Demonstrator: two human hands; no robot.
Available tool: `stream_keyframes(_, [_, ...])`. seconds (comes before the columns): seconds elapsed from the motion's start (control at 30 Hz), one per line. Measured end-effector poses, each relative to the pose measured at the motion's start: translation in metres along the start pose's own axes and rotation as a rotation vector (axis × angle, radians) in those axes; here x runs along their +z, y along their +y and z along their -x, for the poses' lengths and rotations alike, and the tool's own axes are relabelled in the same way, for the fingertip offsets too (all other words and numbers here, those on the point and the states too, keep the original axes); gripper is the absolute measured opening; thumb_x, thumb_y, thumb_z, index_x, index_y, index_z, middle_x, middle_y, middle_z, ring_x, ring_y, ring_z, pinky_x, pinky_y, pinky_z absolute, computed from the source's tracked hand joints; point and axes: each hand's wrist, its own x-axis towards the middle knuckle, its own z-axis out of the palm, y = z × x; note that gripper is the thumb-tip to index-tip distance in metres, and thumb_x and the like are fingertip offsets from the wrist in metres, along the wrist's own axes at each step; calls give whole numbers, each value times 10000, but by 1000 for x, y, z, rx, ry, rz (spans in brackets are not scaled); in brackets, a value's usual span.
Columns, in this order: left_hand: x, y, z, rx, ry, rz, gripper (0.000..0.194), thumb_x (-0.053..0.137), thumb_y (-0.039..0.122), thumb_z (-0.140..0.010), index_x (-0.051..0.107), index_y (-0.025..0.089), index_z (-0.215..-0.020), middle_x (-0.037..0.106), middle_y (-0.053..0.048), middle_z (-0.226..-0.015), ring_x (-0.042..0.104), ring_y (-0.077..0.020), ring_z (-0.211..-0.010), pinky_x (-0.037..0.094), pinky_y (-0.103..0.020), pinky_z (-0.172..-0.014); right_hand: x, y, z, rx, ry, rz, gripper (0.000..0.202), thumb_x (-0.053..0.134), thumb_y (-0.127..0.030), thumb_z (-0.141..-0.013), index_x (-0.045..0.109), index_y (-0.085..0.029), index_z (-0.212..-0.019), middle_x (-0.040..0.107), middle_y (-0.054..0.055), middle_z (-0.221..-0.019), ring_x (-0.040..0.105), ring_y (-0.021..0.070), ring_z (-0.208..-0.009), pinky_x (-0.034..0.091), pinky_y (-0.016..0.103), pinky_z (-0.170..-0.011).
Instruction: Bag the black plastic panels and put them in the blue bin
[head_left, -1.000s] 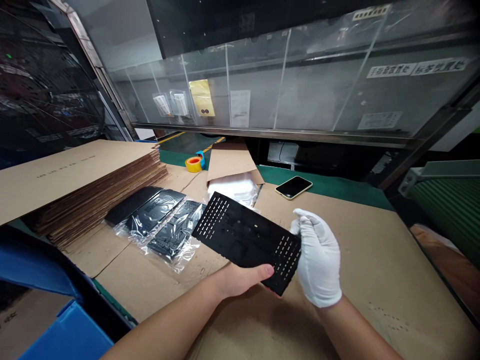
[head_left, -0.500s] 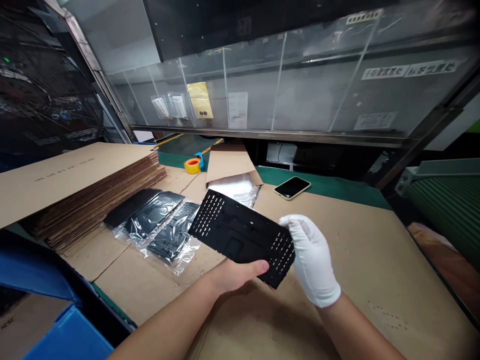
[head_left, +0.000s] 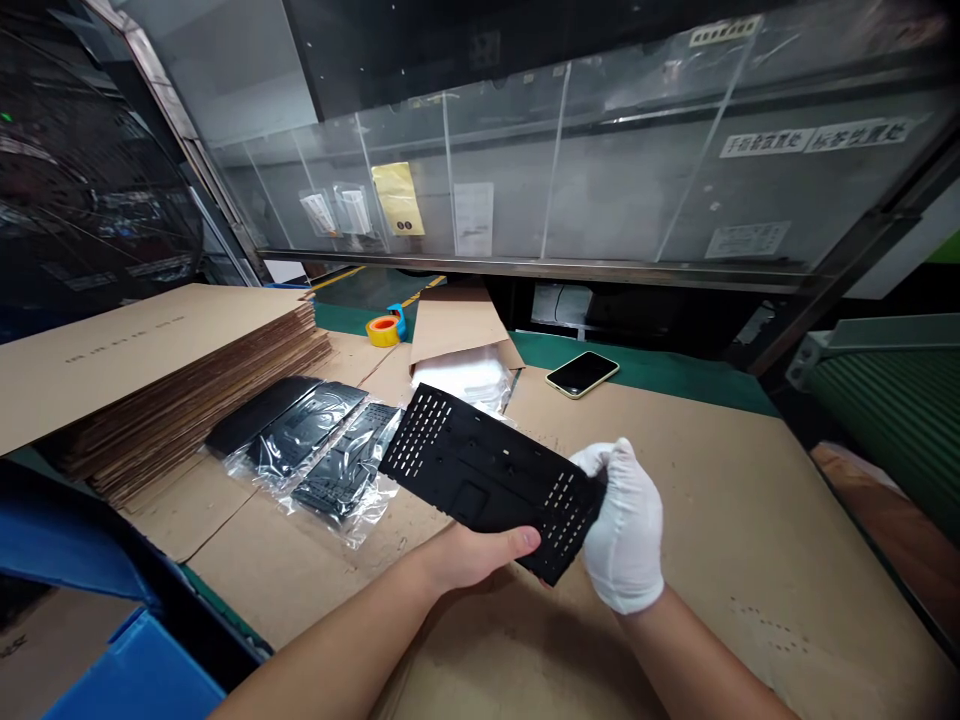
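A black plastic panel (head_left: 487,475) with slotted vents at both ends is held tilted above the cardboard-covered bench. My bare left hand (head_left: 476,555) grips its lower edge, thumb on the face and fingers hidden underneath. My right hand (head_left: 624,530), in a white glove, is closed around the panel's right end; its fingertips are partly hidden. Left of the panel, black parts in clear plastic bags (head_left: 345,460) lie on the bench. Behind it sits an open cardboard box (head_left: 457,325) with clear plastic bags (head_left: 465,380) at its mouth.
Stacked cardboard sheets (head_left: 187,370) stand at the left, with a blue bin (head_left: 135,665) in front. A yellow tape roll (head_left: 384,330) and a phone (head_left: 583,374) lie toward the back. A metal-framed rack with clear pockets (head_left: 510,220) hangs over the bench's far side.
My gloved hand has curled tighter and turned at the panel's right end. The panel has shifted very slightly, while my left hand keeps nearly the same hold.
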Motion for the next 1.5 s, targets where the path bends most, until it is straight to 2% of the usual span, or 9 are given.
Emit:
stream_keyframes(0.1, [-1,0,0,14,15,-19,528,659,521,-806,636,179,-1207,598,-108,-1282,506,-296,-1228,346,-479,-1111,1,0,1,16,13,-31,459,501,-575,-865,524,-192,-615,519,-9,-604,473,126,-566,393,258,-572])
stream_keyframes(0.27, [0,-2,0,-20,13,9,485,659,520,-805,677,171,-1141,653,-114,-1188,538,-306,-1188,374,-498,-1086,1,1,-2,83,-39,-106,409,557,-551,-845,543,-196,-642,507,-23,-636,459,121,-605,394,246,-609])
stream_keyframes(0.47, [2,2,-1,-93,-31,79,519,673,557,-772,688,174,-1121,710,-115,-1026,613,-307,-1071,429,-497,-1032,2,1,-7,118,-145,-59,442,513,-591,-850,588,-187,-686,561,5,-711,515,142,-676,431,255,-671])
stream_keyframes(0.63, [0,-1,-2,-112,-37,73,510,662,553,-784,686,175,-1125,711,-113,-1016,637,-295,-1018,447,-490,-1010,2,5,-4,113,-69,-119,426,524,-566,-853,477,-206,-630,443,-26,-618,426,119,-566,400,236,-558])
stream_keyframes(0.77, [1,0,-3,-93,-53,86,515,655,572,-781,708,147,-1067,715,-123,-980,652,-298,-967,475,-490,-967,4,5,0,110,1,-124,436,514,-559,-863,456,-205,-615,443,-29,-609,416,114,-556,392,233,-550])
stream_keyframes(0.97, [3,3,-3,-64,-101,112,425,611,536,-833,725,159,-993,714,-94,-903,661,-260,-896,509,-436,-919,6,5,-2,157,-50,-177,385,555,-540,-850,559,-194,-682,510,-18,-668,465,114,-622,413,222,-602])
stream_keyframes(1.07, [3,2,-3,-65,-111,109,398,613,523,-837,726,162,-959,710,-84,-877,661,-236,-845,524,-405,-886,5,7,-3,171,-53,-213,370,576,-528,-841,558,-193,-683,514,-21,-671,468,113,-629,413,224,-615])
stream_keyframes(1.3, [-1,-4,-4,-63,-126,146,362,598,460,-873,710,125,-952,702,-98,-885,655,-206,-787,541,-374,-809,6,8,0,138,29,-228,417,583,-536,-832,493,-192,-612,452,-39,-596,408,101,-548,378,235,-560])
stream_keyframes(1.5, [-2,-8,-5,-38,-132,167,356,600,438,-879,701,104,-949,700,-103,-881,658,-204,-781,545,-363,-787,6,10,-2,184,-22,-218,383,591,-537,-825,550,-192,-665,498,-31,-662,438,106,-607,387,231,-599])
